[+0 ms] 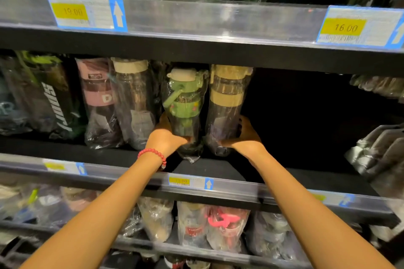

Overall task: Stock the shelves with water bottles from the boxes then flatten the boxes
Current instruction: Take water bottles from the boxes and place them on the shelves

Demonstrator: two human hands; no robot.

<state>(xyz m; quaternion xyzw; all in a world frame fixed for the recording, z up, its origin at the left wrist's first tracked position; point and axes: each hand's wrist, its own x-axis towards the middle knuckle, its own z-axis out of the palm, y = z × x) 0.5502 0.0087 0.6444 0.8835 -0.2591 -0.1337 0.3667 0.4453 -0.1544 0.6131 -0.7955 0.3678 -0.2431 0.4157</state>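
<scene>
- Green bottle (184, 102): you are holding it low on the body with your left hand (165, 137), fingers curling round its far side, thumb at the front. It is standing upright on the middle shelf (209, 169), in a clear plastic sleeve.
- Cream bottle (229, 102): you are gripping it near the base with your right hand (244, 137), fingers wrapping behind it. It is standing upright, touching the green one on its right.
- Position: both are sitting just behind the shelf's front lip, tops close under the shelf above. Dark open space is lying to the right of the cream one.
- Handling, as a judgement: both are looking empty, so likely light and stiff-walled. The loose sleeves are probably slippery and may slide over the body, so you are best squeezing through the plastic onto the hard barrel, low down, as you are doing now. Avoid lifting by the sleeve's crumpled tail or the lid strap.
- Risk, as a judgement: tall and light means easy to tip; a nudge could knock the neighbours.
- Neighbours: a pink bottle (98, 96) and a clear bottle (135, 98) are standing just left of the green one, also sleeved.
- Boxes: none are showing in view.
- Red bracelet (153, 155): sitting on your left wrist.
</scene>
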